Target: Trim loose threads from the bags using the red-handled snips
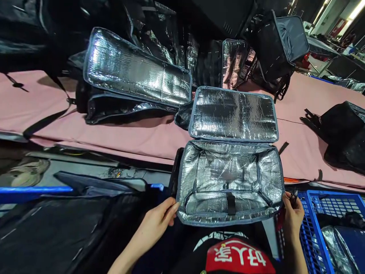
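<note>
In front of me an insulated bag [228, 171] stands with its lid [234, 116] folded back and its silver foil lining showing. A short black strap [230, 203] lies inside against the near wall. My left hand [164, 213] pinches the grey-piped rim at the bag's near left corner, thumb on top. At the near right corner my right hand [293, 213] has closed fingers on the rim. A small dark object [293, 196] sticks out by those fingers; its kind is unclear.
A pink-covered table [137, 137] runs across, bearing another open foil-lined bag [137, 72], an upright black bag [276, 49] and a black bag [345, 133] at right. A blue crate [313, 224] with bags stands lower right; black bags [54, 232] lie lower left.
</note>
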Demonstrator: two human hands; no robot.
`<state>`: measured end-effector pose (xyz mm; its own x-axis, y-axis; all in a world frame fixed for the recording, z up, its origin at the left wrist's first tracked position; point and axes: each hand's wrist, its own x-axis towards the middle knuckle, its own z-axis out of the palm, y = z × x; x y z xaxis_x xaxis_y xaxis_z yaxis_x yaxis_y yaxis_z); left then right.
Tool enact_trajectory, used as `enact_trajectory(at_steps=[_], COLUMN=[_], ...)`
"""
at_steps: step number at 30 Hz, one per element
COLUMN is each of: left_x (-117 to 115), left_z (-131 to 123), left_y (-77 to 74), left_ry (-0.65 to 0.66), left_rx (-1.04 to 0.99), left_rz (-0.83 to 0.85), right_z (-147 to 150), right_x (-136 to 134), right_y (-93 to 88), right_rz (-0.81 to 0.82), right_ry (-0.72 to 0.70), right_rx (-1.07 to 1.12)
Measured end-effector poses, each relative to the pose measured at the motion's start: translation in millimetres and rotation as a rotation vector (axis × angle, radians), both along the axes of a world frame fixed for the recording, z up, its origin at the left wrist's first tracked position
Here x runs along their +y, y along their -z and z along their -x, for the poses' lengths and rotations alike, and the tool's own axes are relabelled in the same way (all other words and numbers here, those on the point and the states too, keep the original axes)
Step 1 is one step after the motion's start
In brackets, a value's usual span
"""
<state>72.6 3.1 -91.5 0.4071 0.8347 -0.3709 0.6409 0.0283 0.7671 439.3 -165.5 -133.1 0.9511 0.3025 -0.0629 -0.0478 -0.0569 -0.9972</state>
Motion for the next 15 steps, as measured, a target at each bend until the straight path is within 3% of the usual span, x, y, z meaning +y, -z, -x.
enact_trajectory(at_steps=[6,12,15], left_x=[5,5,11], left_z=[-2,-12,-12], left_y=[1.8,6.8,14.8], left_ry=[0.012,0.112,0.225], left_rx=[-0.036,-0.082,-0.102], left_rz=[-0.008,-0.024,0.024], right_z=[6,22,27], right_x=[24,97,145], right_y=[-44.8,-85.7,-94.1], right_rz=[0.048,0.175,0.26], right_ry=[-0.076,-0.613,-0.734], right_rx=[-0.296,-0.48,-0.586])
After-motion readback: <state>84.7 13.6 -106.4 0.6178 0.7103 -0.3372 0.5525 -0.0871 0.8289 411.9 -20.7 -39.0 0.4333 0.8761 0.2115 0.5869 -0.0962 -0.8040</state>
